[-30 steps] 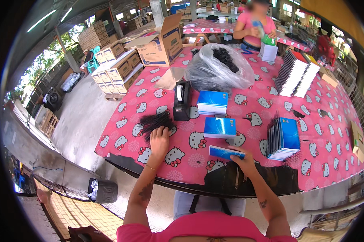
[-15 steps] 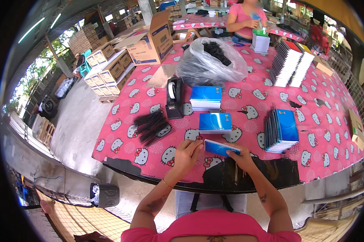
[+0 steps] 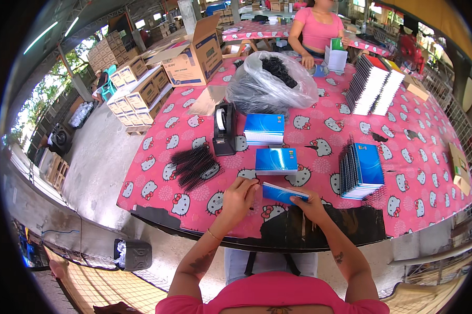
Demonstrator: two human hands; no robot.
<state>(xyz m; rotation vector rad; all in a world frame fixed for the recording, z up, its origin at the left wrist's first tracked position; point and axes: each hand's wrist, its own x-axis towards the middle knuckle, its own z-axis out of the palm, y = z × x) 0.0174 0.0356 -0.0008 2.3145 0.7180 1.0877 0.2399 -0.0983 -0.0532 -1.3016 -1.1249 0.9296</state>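
Note:
Above the table's near edge, my right hand (image 3: 311, 206) grips a small blue notebook (image 3: 279, 193) by its right end, thumb on the cover. Fingers pinched, my left hand (image 3: 238, 198) is close by the notebook's left end; whatever is between its fingertips is too small to make out. Just beyond lie two stacks of blue-covered notebooks, the nearer stack (image 3: 276, 161) and the farther stack (image 3: 264, 129). Black plastic spiral coils (image 3: 195, 166) lie in a pile to the left. At right rises a stack of spiral-bound blue notebooks (image 3: 362, 170).
A black tape dispenser (image 3: 225, 130) stands beyond the coils. Behind it are a clear bag (image 3: 270, 83) of black coils and an open cardboard box (image 3: 194, 64). Taller spiral-bound notebooks (image 3: 371, 83) stand at far right. Across the table, a person in pink (image 3: 319, 31) handles a white stack.
My hands keep nearly the same places, with the notebook still in my right hand. Across the table, the other person's hand has lowered to the tabletop from the white stack.

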